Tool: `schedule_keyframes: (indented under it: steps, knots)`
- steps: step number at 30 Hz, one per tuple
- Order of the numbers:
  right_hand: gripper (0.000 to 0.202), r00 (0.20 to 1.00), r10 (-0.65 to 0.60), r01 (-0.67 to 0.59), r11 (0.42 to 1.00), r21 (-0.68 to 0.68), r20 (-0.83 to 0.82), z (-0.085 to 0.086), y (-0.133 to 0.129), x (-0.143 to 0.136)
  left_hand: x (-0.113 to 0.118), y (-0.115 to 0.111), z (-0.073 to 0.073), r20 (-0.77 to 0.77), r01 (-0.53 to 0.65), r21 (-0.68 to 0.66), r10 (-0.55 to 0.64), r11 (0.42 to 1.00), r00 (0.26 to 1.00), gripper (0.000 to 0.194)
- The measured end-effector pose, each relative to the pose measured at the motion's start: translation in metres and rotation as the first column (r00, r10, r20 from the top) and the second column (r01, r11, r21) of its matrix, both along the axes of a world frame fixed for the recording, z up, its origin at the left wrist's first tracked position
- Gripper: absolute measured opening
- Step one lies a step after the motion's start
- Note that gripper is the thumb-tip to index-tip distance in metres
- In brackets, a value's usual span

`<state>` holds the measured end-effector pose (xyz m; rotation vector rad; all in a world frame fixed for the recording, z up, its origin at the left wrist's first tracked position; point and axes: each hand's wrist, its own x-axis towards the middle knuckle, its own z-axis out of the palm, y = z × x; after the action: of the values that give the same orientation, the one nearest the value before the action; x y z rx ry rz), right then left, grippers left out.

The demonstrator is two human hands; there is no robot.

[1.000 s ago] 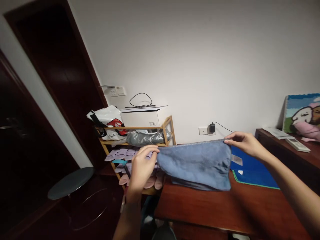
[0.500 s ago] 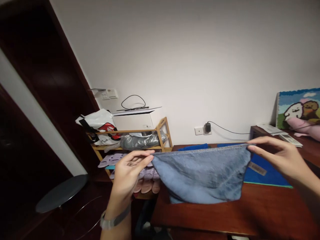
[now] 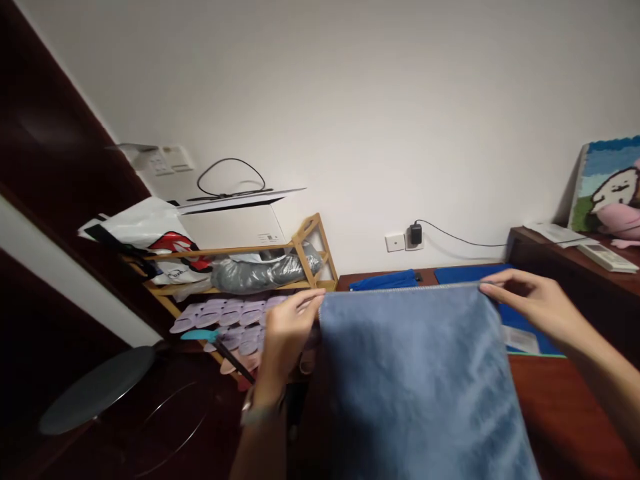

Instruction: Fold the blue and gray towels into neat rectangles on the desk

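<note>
1. The grey-blue towel (image 3: 420,380) is held up in the air over the dark wood tabletop (image 3: 565,400), hanging down flat from its top hem like a curtain. The lower end runs out of the bottom of the shot, so I can't tell if it touches anything.

2. Left hand (image 3: 287,330) is pinched shut on the top left corner, thumb and fingers squeezing the hem. Right hand (image 3: 530,303) is doing the same on the top right corner. The hands are well apart, so the top edge is pulled pretty much straight between them.

3. Handling-wise, my read: it's soft, floppy terry or microfibre, light, with zero stiffness. It only keeps a shape where it's stretched. Not slippery, not fragile, so a light pinch is plenty.

4. Best places to grab look like exactly where the hands are, the two corners on the stitched hem. That hem is the firmest bit, and grabbing mid-panel would probably just bunch it up.

5. Other stuff around: brighter blue cloths (image 3: 383,280) lie flat on the tabletop behind the towel, near the wall.

6. To the left there's a bamboo shoe rack (image 3: 310,250) with rows of lilac slippers (image 3: 235,317), a white box (image 3: 230,223) on top and a plastic bag (image 3: 145,233) beside it. A round dark stool (image 3: 95,387) sits lower left.
</note>
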<state>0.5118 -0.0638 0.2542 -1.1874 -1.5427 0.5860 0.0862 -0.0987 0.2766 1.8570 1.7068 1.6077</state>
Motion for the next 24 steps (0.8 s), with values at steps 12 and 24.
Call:
schedule_keyframes:
  steps: [12,24]
  knots:
    - [0.055,0.810,-0.061,0.100,0.994,-0.036,0.583,-0.221,0.016,-0.094,0.038,0.047,-0.206,-0.503,0.034,-0.193,-0.129,0.981,0.855,0.037]
    - [0.063,0.631,0.012,0.078,0.994,-0.079,0.776,-0.269,-0.031,-0.102,0.016,-0.047,-0.261,-0.740,0.023,-0.281,-0.232,0.959,0.631,0.056]
